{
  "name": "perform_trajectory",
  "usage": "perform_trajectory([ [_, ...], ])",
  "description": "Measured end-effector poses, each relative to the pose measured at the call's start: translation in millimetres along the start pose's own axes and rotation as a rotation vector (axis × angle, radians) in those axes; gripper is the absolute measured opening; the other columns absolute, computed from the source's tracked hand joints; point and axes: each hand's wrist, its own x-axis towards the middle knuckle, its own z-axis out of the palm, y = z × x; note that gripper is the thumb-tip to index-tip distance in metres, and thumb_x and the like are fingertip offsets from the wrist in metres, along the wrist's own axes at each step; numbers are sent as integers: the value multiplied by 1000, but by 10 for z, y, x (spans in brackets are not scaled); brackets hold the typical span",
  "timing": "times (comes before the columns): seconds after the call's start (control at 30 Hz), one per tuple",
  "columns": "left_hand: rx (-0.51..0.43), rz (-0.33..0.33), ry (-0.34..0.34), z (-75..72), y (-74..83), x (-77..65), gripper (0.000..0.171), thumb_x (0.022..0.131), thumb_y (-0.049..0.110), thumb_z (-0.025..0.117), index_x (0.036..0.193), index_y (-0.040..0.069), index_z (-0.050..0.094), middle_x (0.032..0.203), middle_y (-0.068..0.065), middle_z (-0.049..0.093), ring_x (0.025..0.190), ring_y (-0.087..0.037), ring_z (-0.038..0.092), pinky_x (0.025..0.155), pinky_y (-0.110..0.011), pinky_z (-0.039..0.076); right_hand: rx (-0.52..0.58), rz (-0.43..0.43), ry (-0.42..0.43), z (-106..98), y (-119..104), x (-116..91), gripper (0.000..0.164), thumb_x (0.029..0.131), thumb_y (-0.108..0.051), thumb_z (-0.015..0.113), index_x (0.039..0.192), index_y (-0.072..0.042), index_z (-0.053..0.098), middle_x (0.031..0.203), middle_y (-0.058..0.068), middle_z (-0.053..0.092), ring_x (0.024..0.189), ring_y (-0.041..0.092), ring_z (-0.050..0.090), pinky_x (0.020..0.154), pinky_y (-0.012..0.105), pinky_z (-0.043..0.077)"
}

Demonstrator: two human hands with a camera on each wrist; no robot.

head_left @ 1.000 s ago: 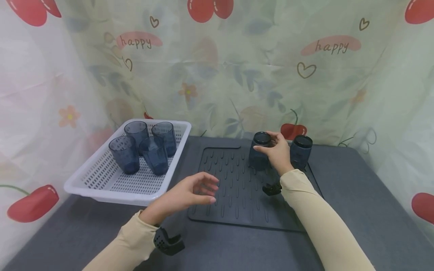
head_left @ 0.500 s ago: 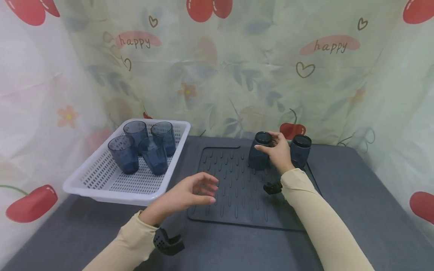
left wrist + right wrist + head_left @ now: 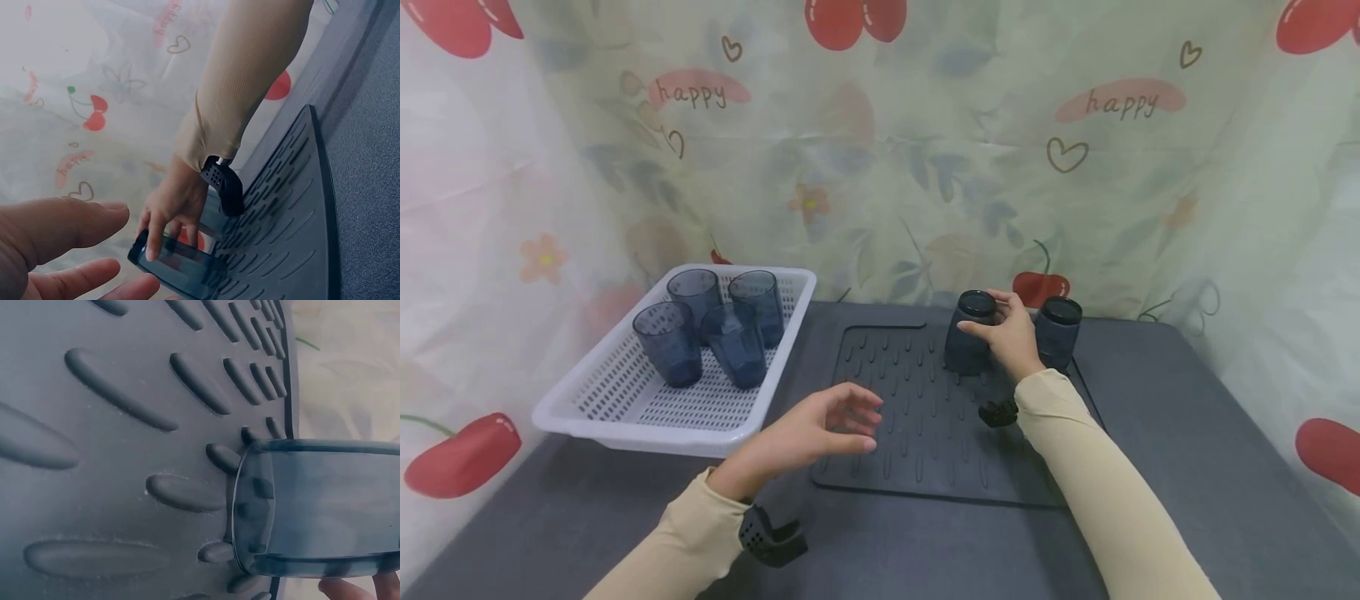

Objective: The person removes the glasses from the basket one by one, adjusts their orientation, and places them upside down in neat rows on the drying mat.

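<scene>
My right hand (image 3: 1013, 337) grips a blue drinking glass (image 3: 966, 346) near its base. The glass is upside down, its rim against the dark ridged mat (image 3: 898, 433); the right wrist view shows that same glass (image 3: 331, 506) meeting the ridges. A second upside-down glass (image 3: 1058, 333) stands just right of the hand on the mat's far side. Over the mat's left front edge hovers my left hand (image 3: 827, 425), fingers loosely bent, holding nothing. In the left wrist view its thumb (image 3: 75, 228) is apart from the fingers.
At left, a white perforated basket (image 3: 625, 442) contains several upright blue glasses (image 3: 667, 346), some leaning slightly. A patterned curtain (image 3: 880, 208) hangs behind and beside the dark tabletop (image 3: 925, 550).
The head view has shifted slightly, so the scene sits a little further left. The right hand stays on the glass and the left hand keeps its place.
</scene>
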Motion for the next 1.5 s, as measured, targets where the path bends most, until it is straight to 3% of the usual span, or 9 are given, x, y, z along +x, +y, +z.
perform_trajectory([
  [0.5, 0, 7, 10, -3, -9, -5, 50, 90, 17, 69, 134, 4, 48, 127, -20, 56, 116, -33, 58, 92, -39, 52, -12, -25, -28, -6, -14, -4, 77, 81, -18, 79, 144, -10, 36, 146, 16, 44, 136, 29, 43, 107, 46, 41],
  [0.97, -7, 31, 33, -81, 2, -35, 52, 91, 18, 69, 135, 2, 46, 128, -16, 57, 118, -39, 56, 91, -37, 52, -12, -31, -19, -18, 12, -11, 77, 80, -16, 80, 143, -10, 37, 144, 16, 46, 134, 29, 45, 106, 46, 43],
  [1.5, 28, 80, 195, -385, 165, -171, 49, 89, 18, 70, 133, 9, 49, 129, -17, 57, 118, -30, 58, 93, -39, 52, -10, -36, -25, -30, 28, -10, 77, 81, -17, 79, 144, -11, 36, 143, 16, 46, 135, 29, 45, 105, 46, 43],
])
